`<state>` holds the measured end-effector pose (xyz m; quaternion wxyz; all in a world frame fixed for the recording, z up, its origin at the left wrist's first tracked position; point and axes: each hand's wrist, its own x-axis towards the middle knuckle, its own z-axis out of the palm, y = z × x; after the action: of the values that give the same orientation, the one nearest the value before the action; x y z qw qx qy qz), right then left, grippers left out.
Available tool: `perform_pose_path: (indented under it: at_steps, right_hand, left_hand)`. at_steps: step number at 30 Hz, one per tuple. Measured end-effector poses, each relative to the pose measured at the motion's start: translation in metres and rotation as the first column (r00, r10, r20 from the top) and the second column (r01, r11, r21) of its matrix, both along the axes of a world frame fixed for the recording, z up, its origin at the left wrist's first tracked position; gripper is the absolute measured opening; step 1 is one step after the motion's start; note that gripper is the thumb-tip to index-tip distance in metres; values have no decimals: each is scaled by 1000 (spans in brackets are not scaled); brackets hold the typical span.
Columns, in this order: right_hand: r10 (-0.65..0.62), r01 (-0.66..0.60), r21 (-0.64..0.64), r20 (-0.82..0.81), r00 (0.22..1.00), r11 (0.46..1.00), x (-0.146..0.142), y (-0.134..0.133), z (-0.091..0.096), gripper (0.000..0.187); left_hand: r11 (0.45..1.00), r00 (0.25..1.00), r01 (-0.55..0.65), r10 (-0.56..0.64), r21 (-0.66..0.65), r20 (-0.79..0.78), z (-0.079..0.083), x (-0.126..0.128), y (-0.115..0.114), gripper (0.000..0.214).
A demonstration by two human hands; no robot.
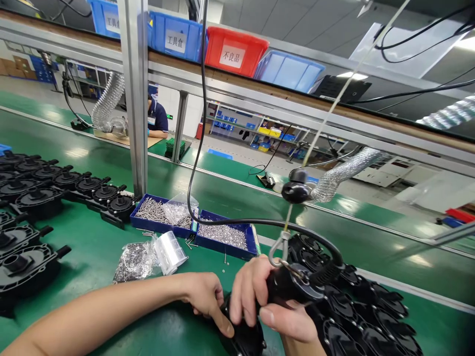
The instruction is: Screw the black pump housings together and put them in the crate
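Note:
My right hand (254, 291) is wrapped round a black electric screwdriver (302, 284), which hangs by a metal hook from a cord and has a thick black cable. Just below it lies a round black plastic housing (245, 338), partly covered by both hands. My left hand (204, 294) grips the housing's left edge, thumb on its top and fingers curled. Where the screwdriver's tip meets the housing is hidden behind my right hand. Beyond my hands stand a blue tray of long screws (148, 210) and a blue tray of small metal nuts (222, 235).
Rows of black housings stand on the green bench at left (31, 262) and right (345, 301). A bag of small metal parts (135, 262) lies beside a clear plastic box (170, 252). A metal post (134, 99) rises behind. Bins line the overhead shelf; a person sits across.

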<state>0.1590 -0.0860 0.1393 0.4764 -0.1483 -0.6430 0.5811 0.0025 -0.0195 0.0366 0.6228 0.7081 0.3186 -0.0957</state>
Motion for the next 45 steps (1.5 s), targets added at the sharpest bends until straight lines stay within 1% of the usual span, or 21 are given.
perform_pose_path:
  at_steps: [3, 5, 6, 8, 9, 10, 12, 17, 19, 20, 22, 25, 27, 29, 31, 32, 34, 36, 37, 41, 45]
  right_hand:
    - [46, -45, -30, 14, 999, 999, 3, 1, -5, 14]
    - [39, -38, -37, 20, 999, 999, 4, 1, -8, 16]
    - [43, -42, -42, 16, 999, 998, 5, 2, -8, 16]
    - [75, -74, -59, 16, 997, 995, 5, 2, -6, 15]
    - [90, -88, -65, 24, 996, 994, 5, 2, -4, 14]
    - [100, -97, -66, 44, 994, 993, 4, 2, -2, 14]
    - [107, -103, -48, 72, 992, 993, 3, 2, 1, 17]
    - [95, -93, -34, 66, 993, 995, 1, 1, 8, 16]
    - [104, -100, -48, 82, 991, 994, 1, -1, 9, 16]
    - [102, -98, -48, 92, 991, 994, 2, -2, 8, 16]
    - [55, -52, -33, 106, 993, 998, 4, -3, 5, 15]
    - [-175, 175, 15, 101, 979, 985, 5, 0, -3, 12]
    - [-442, 438, 58, 121, 889, 897, 5, 4, -7, 11]
    - [-674, 665, 111, 156, 722, 739, 5, 9, -9, 11]
    - [-786, 772, 157, 180, 591, 616, 6, 14, -9, 15]
    - [-805, 788, 173, 182, 564, 591, 7, 16, -9, 17]
    - [-813, 793, 183, 178, 554, 581, 9, 18, -8, 18]
    - [-815, 795, 186, 178, 551, 578, 10, 18, -7, 19]
    - [-816, 797, 182, 180, 549, 576, 10, 18, -8, 18]
    - [-812, 791, 190, 177, 555, 582, 10, 18, -8, 18]
    - [-812, 793, 179, 173, 557, 582, 9, 18, -6, 18]
  left_hand:
    - [983, 998, 53, -55, -175, -8, -1, -2, 7, 55]
    - [972, 994, 96, -104, -215, -23, 0, -6, 15, 56]
    - [978, 992, 112, -120, -177, -33, 0, -7, 20, 52]
    - [989, 998, 63, -59, 132, -36, -2, -11, 26, 38]
    - [941, 1000, 0, 7, 338, -18, -4, -12, 27, 32]
    - [850, 998, -59, 64, 524, 8, -7, -13, 27, 29]
    - [666, 994, -95, 98, 740, 39, -13, -12, 24, 32]
    - [468, 997, 77, -40, 880, -66, -27, -4, 9, 36]
    - [441, 996, 89, -37, 893, -81, -29, -2, 6, 35]
    - [454, 997, 77, -22, 888, -75, -29, -1, 6, 34]
    - [525, 998, 18, 39, 851, -45, -28, -1, 7, 29]
    - [636, 988, -88, 152, 767, -13, -25, -2, 13, 22]
    - [662, 979, -125, 203, 739, -16, -25, -2, 15, 25]
    - [678, 971, -149, 236, 720, -21, -26, -1, 16, 29]
    - [724, 968, -185, 250, 665, -4, -28, 1, 16, 28]
    - [765, 970, -196, 244, 613, 5, -30, 2, 16, 24]
    - [876, 980, -179, 201, 447, -2, -34, 4, 17, 12]
    - [967, 991, -122, 132, 226, -32, -38, 6, 21, 16]
    - [989, 994, -93, 99, 118, -45, -41, 7, 23, 19]
    - [982, 999, -25, 17, -187, -45, -51, 9, 32, 11]
    - [935, 998, 31, -45, -354, -33, -56, 11, 36, 10]
